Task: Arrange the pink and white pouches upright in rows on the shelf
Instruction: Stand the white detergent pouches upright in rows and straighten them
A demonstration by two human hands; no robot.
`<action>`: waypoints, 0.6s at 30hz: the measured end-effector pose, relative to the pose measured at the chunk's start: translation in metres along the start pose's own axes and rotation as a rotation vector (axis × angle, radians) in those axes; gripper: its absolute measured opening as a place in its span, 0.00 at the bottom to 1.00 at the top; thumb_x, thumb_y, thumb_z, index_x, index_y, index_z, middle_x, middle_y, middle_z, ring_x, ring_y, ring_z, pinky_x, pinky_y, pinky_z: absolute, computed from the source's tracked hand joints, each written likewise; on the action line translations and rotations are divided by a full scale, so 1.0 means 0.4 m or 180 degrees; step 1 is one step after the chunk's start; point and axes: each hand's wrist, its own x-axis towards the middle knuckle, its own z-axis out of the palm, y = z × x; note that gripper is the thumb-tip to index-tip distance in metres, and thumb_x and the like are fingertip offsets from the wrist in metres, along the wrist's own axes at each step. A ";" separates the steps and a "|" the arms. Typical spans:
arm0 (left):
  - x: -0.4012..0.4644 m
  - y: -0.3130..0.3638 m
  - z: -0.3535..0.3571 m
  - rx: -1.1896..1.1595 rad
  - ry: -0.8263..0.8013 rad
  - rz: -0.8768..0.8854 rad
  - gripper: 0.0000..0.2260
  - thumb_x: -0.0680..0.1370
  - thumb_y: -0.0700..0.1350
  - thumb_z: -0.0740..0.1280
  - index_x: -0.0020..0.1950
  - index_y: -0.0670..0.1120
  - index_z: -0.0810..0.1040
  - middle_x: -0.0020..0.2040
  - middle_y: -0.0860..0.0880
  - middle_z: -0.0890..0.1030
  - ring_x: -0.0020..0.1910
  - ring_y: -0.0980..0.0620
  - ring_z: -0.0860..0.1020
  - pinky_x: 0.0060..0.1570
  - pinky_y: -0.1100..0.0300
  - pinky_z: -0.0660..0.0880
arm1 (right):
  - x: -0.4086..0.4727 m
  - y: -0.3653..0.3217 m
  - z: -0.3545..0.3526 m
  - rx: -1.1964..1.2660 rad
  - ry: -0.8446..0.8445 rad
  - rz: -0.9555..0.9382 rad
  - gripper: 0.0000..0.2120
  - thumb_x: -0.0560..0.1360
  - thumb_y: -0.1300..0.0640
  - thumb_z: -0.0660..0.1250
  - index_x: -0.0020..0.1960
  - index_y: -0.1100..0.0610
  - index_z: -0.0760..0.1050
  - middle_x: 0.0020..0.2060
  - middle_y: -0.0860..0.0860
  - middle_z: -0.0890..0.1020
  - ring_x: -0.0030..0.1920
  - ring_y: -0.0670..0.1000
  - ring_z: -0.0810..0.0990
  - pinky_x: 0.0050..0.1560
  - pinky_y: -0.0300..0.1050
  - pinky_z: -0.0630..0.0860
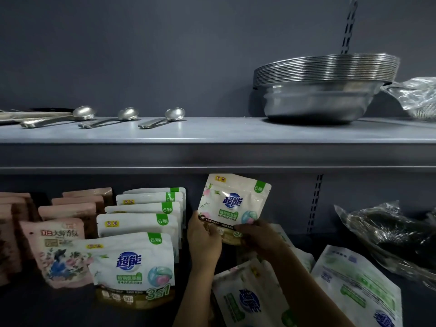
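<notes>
Both hands hold 1 white pouch (233,204) by its bottom edge, just right of centre frame, lifted clear of the lower shelf (47,305) and tilted slightly to the right. The left hand (204,241) has its grip closed on the lower left corner, and the right hand (257,237) pinches the lower right corner.

To the left of the held pouch stands a row of white pouches (141,223), about 5 deep, upright and front-facing. Further left are rows of pink pouches (61,251), also upright. In the lower right of the frame several loose white pouches (356,289) lie flat or slumped in a heap, not yet arranged.

The risks, as I judge them: the held pouch is soft and gripped only at the bottom, so it may flop or fold as it is set down. A new row beside the existing one has nothing behind it to lean on, so the 1st pouch could tip backward. A forearm reaching in could also brush the front pouch of the white row and knock it forward.

On the upper shelf (212,133), in the upper right of the frame, a stack of steel basins (323,90) is nested together; what the top basin holds is not visible. 3 groups of spoons (127,116) lie to its left. A crinkled plastic bag (387,237) with dark contents sits at the right edge of the lower shelf.
</notes>
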 end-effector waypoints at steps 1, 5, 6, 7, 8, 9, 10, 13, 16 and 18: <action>0.004 -0.004 -0.003 -0.0012 0.0023 -0.0041 0.21 0.77 0.39 0.60 0.70 0.43 0.65 0.65 0.44 0.74 0.65 0.45 0.72 0.65 0.48 0.70 | 0.014 0.006 0.001 -0.0089 0.0075 -0.0032 0.14 0.71 0.72 0.67 0.56 0.67 0.76 0.52 0.62 0.82 0.51 0.58 0.82 0.50 0.51 0.81; 0.013 -0.028 0.003 -0.0052 0.0171 -0.0078 0.20 0.77 0.39 0.60 0.70 0.44 0.66 0.64 0.46 0.75 0.64 0.46 0.74 0.64 0.50 0.71 | 0.066 0.043 0.024 -0.0593 0.0667 -0.0222 0.11 0.70 0.67 0.71 0.51 0.68 0.75 0.42 0.60 0.82 0.39 0.54 0.82 0.38 0.43 0.79; 0.015 -0.035 0.007 -0.0053 0.0220 -0.0087 0.19 0.77 0.38 0.60 0.69 0.45 0.67 0.62 0.45 0.76 0.62 0.45 0.75 0.62 0.49 0.72 | 0.076 0.052 0.031 -0.0649 0.0787 -0.0221 0.13 0.69 0.66 0.72 0.51 0.66 0.74 0.41 0.58 0.81 0.38 0.53 0.81 0.38 0.43 0.78; 0.016 -0.040 0.011 -0.0037 0.0281 -0.0111 0.19 0.77 0.38 0.60 0.68 0.45 0.67 0.62 0.45 0.77 0.61 0.45 0.75 0.61 0.48 0.73 | 0.082 0.064 0.038 -0.0668 0.0875 -0.0188 0.14 0.69 0.65 0.73 0.51 0.63 0.71 0.42 0.57 0.80 0.40 0.52 0.81 0.39 0.45 0.78; 0.018 -0.046 0.013 0.0021 0.0333 -0.0131 0.18 0.76 0.38 0.60 0.67 0.44 0.68 0.61 0.45 0.77 0.60 0.45 0.76 0.61 0.48 0.73 | 0.084 0.073 0.044 -0.0681 0.0906 -0.0144 0.15 0.69 0.65 0.73 0.51 0.60 0.70 0.43 0.56 0.80 0.42 0.53 0.81 0.42 0.47 0.79; 0.018 -0.051 0.016 0.0093 0.0384 -0.0117 0.18 0.76 0.38 0.60 0.66 0.44 0.69 0.60 0.45 0.78 0.60 0.45 0.76 0.60 0.49 0.73 | 0.089 0.086 0.047 -0.0709 0.0923 -0.0124 0.15 0.69 0.64 0.73 0.49 0.58 0.69 0.44 0.56 0.79 0.45 0.55 0.81 0.45 0.50 0.80; 0.015 -0.052 0.017 0.0145 0.0419 -0.0082 0.18 0.75 0.37 0.60 0.65 0.44 0.70 0.60 0.45 0.78 0.60 0.45 0.76 0.60 0.50 0.73 | 0.090 0.096 0.050 -0.0784 0.0916 -0.0100 0.15 0.68 0.64 0.73 0.48 0.57 0.69 0.46 0.57 0.79 0.47 0.56 0.81 0.49 0.52 0.80; -0.003 -0.051 0.034 0.0002 0.0369 -0.0136 0.23 0.75 0.35 0.61 0.70 0.42 0.66 0.64 0.44 0.75 0.64 0.44 0.73 0.64 0.49 0.71 | 0.080 0.113 0.056 -0.0907 0.0710 -0.0014 0.19 0.68 0.63 0.74 0.54 0.60 0.69 0.52 0.61 0.79 0.51 0.57 0.81 0.51 0.55 0.80; -0.018 -0.049 0.049 -0.0050 0.0216 -0.0249 0.28 0.75 0.36 0.61 0.75 0.43 0.57 0.69 0.42 0.70 0.68 0.44 0.69 0.66 0.46 0.69 | 0.068 0.113 0.054 -0.1060 0.0576 -0.0009 0.21 0.68 0.62 0.74 0.56 0.62 0.68 0.50 0.59 0.80 0.49 0.55 0.81 0.43 0.47 0.80; -0.019 -0.053 0.053 -0.0072 0.0196 -0.0282 0.29 0.76 0.36 0.61 0.75 0.42 0.56 0.71 0.41 0.65 0.71 0.43 0.65 0.68 0.46 0.67 | 0.068 0.115 0.043 -0.1286 0.0549 -0.0004 0.25 0.63 0.56 0.76 0.56 0.60 0.71 0.52 0.59 0.81 0.51 0.57 0.81 0.48 0.53 0.81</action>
